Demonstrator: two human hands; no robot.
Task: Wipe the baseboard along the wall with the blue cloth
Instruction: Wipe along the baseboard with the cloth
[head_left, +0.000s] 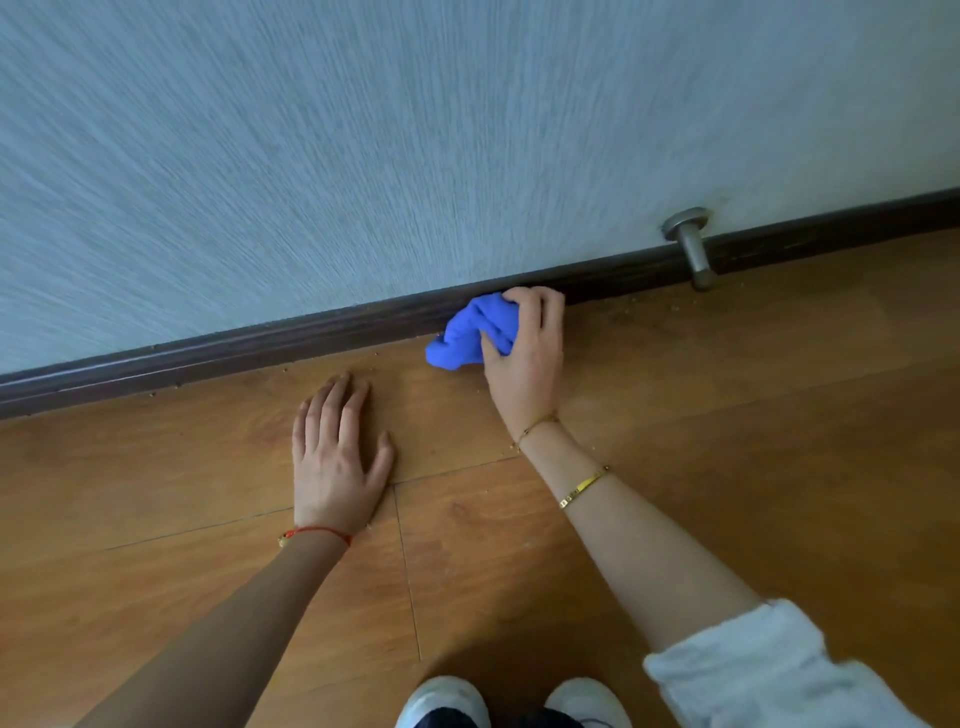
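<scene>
Gripping the blue cloth (475, 332), right hand (524, 358) presses the baseboard (260, 348).

Soft daylight, perhaps from the right; motion-streaked wall (363, 156), wide-angle bowing.

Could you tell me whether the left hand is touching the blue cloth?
Apart. The head view shows the left hand flat on the floor, bare wood between it and the cloth.

Baseboard (260, 348) stretch behind blue cloth (470, 332) (hidden)
</scene>
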